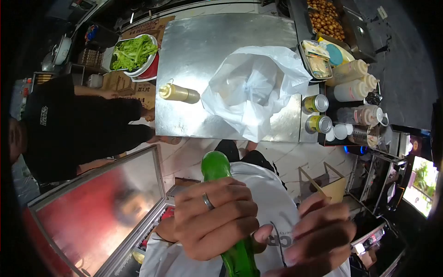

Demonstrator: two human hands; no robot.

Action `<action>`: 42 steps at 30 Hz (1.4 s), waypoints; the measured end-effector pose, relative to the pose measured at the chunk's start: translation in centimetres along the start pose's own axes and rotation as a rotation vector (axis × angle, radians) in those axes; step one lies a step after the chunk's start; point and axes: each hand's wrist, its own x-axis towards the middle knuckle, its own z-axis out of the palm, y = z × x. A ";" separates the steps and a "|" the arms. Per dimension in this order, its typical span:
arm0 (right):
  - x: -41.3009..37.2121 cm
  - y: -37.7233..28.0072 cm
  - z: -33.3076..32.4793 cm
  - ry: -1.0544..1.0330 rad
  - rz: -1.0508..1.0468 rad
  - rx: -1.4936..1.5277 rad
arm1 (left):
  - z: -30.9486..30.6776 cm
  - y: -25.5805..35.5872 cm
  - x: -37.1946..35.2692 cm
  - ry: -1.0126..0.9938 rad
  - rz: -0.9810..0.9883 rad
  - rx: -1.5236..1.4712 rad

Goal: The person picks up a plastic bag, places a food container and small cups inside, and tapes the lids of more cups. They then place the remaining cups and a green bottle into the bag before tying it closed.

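Note:
A green glass bottle (217,165) is held in front of my chest, its rounded end pointing away from me and its narrower part towards me. My left hand (216,217), with a ring on one finger, is closed around its middle. To the right of the bottle, my right hand (320,235) is raised with curled fingers, slightly blurred; whatever it may hold is hidden. Beyond the bottle, an open white plastic bag (254,92) rests on the metal table (198,46). A squeeze bottle (180,93) lies on its side left of the bag.
Lettuce (134,53) fills a container at the back left. A person in a black shirt (87,134) stands at the left, near a framed glass panel (101,212). Cans (318,123), sauce bottles (350,90) and a tray of small brown round items (325,23) line the right.

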 end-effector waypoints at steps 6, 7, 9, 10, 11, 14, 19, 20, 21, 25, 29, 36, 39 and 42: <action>1.4 0.0 4.0 -0.130 0.012 0.248 | -3.0 -0.2 -1.9 -0.132 -0.020 -0.043; 1.3 -0.7 4.1 -0.202 0.118 0.179 | -3.7 -0.7 -2.5 -0.135 -0.041 -0.042; 1.0 0.1 4.4 -0.342 0.221 0.103 | -4.5 -2.9 -3.5 -0.100 -0.065 -0.067; 0.7 1.3 5.2 -0.363 0.232 0.052 | -3.7 -4.1 -5.0 0.048 -0.107 0.032; 0.3 2.5 6.0 -0.386 0.242 0.000 | -4.0 -6.8 -6.4 0.073 -0.080 0.030; -2.1 6.5 8.8 -0.361 0.430 -0.199 | -4.6 -12.9 -10.3 0.185 -0.240 0.207; -13.0 11.2 7.0 -0.202 0.985 -0.328 | -4.8 -26.6 -18.9 0.371 -0.407 0.077; -15.7 11.5 6.2 -0.139 1.054 -0.353 | -4.7 -28.7 -19.9 0.383 -0.440 0.076; -18.4 11.9 5.3 -0.071 1.119 -0.379 | -4.8 -30.0 -20.5 0.413 -0.443 0.067; -34.4 12.9 1.5 0.334 1.217 -0.426 | -4.3 -33.2 -22.3 0.503 -0.496 0.024; -43.8 11.7 0.5 0.744 1.405 -0.411 | -3.6 -36.3 -22.9 0.580 -0.559 0.010; -61.8 10.6 3.8 0.367 1.657 -0.449 | -8.0 -43.2 -28.7 0.325 -0.474 1.302; -62.1 6.8 1.1 0.467 1.917 -0.158 | -1.7 -40.4 -28.5 0.244 -0.380 1.334; -63.4 2.9 -4.0 0.543 1.999 -0.068 | 9.0 -35.8 -28.7 -0.022 -0.406 0.931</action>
